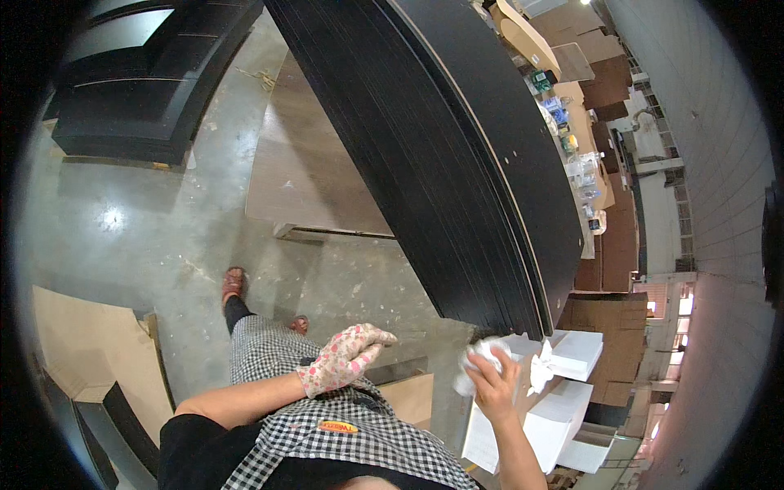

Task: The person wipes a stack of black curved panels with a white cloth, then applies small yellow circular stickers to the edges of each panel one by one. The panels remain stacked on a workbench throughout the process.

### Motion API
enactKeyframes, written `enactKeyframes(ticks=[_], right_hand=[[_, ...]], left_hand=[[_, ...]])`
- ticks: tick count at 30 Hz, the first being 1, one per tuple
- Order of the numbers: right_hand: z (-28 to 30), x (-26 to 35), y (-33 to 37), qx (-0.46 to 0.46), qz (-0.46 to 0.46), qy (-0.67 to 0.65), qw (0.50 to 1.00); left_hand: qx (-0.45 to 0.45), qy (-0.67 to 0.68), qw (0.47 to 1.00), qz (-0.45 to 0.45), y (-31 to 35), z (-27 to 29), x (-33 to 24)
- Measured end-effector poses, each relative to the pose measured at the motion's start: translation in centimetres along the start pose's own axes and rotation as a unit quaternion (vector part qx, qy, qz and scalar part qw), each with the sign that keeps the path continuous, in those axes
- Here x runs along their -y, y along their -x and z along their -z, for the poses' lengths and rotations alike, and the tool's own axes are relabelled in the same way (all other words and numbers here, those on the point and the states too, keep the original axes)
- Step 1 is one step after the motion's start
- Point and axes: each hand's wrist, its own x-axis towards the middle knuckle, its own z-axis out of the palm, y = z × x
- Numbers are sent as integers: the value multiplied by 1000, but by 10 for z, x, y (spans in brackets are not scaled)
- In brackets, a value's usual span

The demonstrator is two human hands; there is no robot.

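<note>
Mostly, the room is filled by a big stack of black boards (408,163). They are laid one on top of another with their edges lined up, perhaps so that the pile is kept steady. At the left, another black pile (122,122) is set well apart on the grey floor (196,216), maybe so that space is left for walking. Between the two piles, a low brown platform (302,155) is placed close to the stack. White boxes (563,416) are put near the stack's close end, on the right, where they could be reached easily. Bottles (563,139) are grouped beyond the stack, perhaps to be kept out of the way. A checked apron (343,416) is worn, likely so that clothes are kept clean.

The left hand (347,359) is covered by a flowery glove (328,374) and held in front of the apron. Its fingers are loosely stretched out, and nothing is seen to be held. By the bare right hand (496,388), a white cloth (490,347) is gripped, bunched up, likely so that it is not dropped. The cloth is held just beside the stack's close end; whether the boards are touched cannot be told.
</note>
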Motion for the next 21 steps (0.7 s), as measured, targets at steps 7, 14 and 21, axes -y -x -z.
enactKeyframes(ticks=[7,14,21], right_hand=[[-74,25,-211,-109,158,103,976],[-130,-16,-13,147,57,20,987],[-114,23,96,317,-376,-289,821]], left_hand=[[88,-55,991,89,21,-21,5],[30,-64,995,65,0,-11,24],[-37,-149,979,-138,-81,-45,-8]])
